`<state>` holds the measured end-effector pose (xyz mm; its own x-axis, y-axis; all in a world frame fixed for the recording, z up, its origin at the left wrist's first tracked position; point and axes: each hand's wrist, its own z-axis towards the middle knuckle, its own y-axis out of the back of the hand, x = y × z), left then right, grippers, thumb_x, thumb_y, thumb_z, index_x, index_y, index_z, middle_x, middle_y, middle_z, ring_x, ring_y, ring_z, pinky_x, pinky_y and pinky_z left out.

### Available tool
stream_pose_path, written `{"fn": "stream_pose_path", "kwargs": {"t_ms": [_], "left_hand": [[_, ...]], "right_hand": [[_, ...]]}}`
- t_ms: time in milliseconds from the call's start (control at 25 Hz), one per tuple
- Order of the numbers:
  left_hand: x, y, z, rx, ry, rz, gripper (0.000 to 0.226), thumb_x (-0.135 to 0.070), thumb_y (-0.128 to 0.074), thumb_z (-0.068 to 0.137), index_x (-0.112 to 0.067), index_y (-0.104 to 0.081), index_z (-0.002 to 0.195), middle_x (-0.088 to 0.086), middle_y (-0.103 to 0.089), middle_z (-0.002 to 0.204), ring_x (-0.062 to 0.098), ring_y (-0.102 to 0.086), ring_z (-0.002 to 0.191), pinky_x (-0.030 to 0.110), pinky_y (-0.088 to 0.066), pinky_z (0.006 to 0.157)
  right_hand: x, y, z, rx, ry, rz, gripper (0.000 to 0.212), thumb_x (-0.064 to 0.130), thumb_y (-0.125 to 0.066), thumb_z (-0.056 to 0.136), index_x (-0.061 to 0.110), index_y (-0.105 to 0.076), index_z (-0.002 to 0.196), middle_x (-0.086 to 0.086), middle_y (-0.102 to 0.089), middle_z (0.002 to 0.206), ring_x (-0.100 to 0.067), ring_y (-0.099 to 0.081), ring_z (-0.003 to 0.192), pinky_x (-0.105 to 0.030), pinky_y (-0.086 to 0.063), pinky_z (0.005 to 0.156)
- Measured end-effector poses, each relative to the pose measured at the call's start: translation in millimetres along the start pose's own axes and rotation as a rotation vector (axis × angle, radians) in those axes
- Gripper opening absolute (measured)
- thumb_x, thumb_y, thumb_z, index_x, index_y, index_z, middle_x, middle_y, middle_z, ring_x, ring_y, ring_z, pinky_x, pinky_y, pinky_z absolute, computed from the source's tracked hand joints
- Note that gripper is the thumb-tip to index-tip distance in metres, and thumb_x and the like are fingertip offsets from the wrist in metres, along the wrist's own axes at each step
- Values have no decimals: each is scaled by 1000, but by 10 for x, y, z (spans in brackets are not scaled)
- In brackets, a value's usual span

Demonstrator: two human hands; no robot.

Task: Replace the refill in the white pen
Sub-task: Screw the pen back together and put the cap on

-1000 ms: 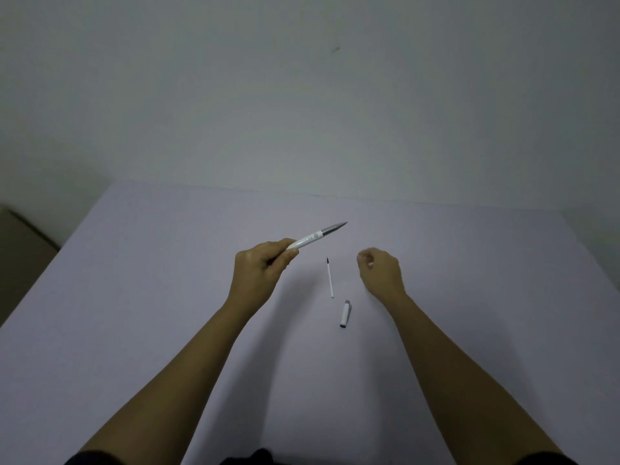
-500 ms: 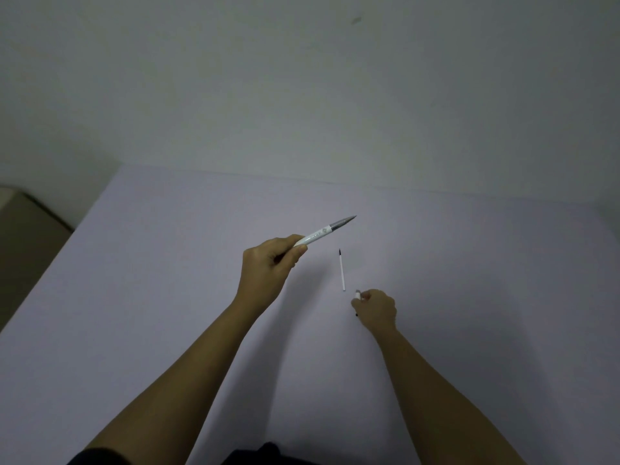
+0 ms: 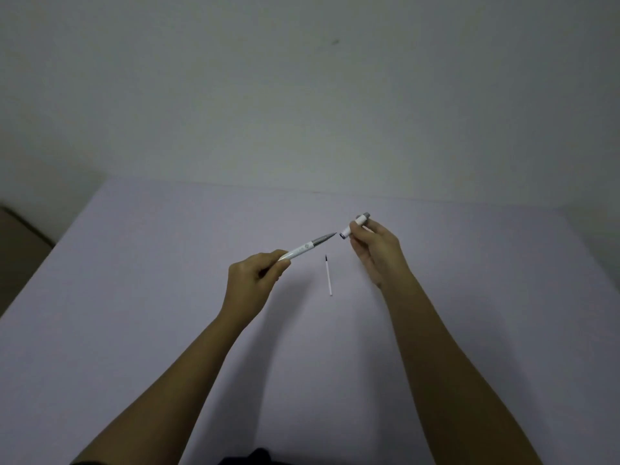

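My left hand (image 3: pixel 253 278) grips the white pen (image 3: pixel 303 249) by its rear, above the table, with the grey tip pointing up and to the right. My right hand (image 3: pixel 374 251) holds the white pen cap (image 3: pixel 355 225) between its fingers, the cap's open end facing the pen tip, a small gap apart. A thin white refill (image 3: pixel 328 274) with a dark tip lies on the table below and between the two hands, touched by neither.
The pale lilac table (image 3: pixel 134 297) runs back to a plain grey wall. A brownish object (image 3: pixel 16 246) shows past the table's left edge.
My right hand picked the cap up from the table and lifted it up to the pen tip. The left hand kept its hold on the pen.
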<state>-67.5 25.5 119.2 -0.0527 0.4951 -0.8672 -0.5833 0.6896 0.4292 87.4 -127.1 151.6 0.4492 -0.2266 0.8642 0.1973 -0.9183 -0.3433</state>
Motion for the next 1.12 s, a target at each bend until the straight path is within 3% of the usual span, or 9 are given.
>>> {"fn": "stream_pose_path", "kwargs": {"t_ms": [240, 480, 600, 760, 920, 1120], "left_hand": [[-14, 26, -5, -17, 6, 12, 15, -20, -63, 86, -18, -71, 98, 12, -66, 69, 22, -57, 67, 34, -47, 63], [-48, 22, 0, -28, 0, 25, 15, -20, -63, 86, -18, -71, 99, 13, -66, 70, 21, -57, 68, 32, -47, 63], [-94, 17, 12, -37, -20, 27, 16, -19, -63, 85, -18, -71, 99, 13, -66, 69, 21, -57, 67, 29, -46, 62], [-153, -27, 7, -58, -39, 41, 15, -19, -64, 85, -17, -72, 98, 13, -66, 66, 23, -59, 62, 35, -47, 62], [-151, -66, -33, -102, -31, 67, 16, -21, -64, 85, -17, -72, 98, 13, -66, 63, 21, -56, 60, 34, -45, 58], [-160, -145, 60, 155, -102, 352, 25, -30, -57, 85, -9, -70, 80, 10, -61, 61, 23, -54, 57, 33, -39, 53]], "right_hand": [[85, -11, -45, 9, 45, 35, 14, 6, -65, 84, 1, -66, 97, -5, -68, 88, -6, -66, 79, -10, -55, 71], [88, -54, -92, 23, 45, 37, 1, 6, -66, 83, 6, -67, 84, -6, -68, 86, -5, -70, 69, -11, -56, 68], [73, -71, -123, 57, 44, 0, 6, 7, -66, 83, 4, -66, 88, -6, -68, 87, -4, -70, 69, -12, -56, 73], [-25, -141, -183, 106, 46, -77, 14, 8, -65, 84, 0, -65, 95, -7, -69, 88, -7, -70, 75, -15, -56, 78], [-115, -161, -197, 85, 40, -186, 8, 10, -65, 85, 3, -68, 89, -7, -68, 86, -13, -67, 82, -25, -52, 88], [-121, -120, -93, 55, 79, -352, 19, 16, -68, 83, 3, -70, 96, -11, -70, 93, -16, -68, 85, -29, -53, 92]]}}
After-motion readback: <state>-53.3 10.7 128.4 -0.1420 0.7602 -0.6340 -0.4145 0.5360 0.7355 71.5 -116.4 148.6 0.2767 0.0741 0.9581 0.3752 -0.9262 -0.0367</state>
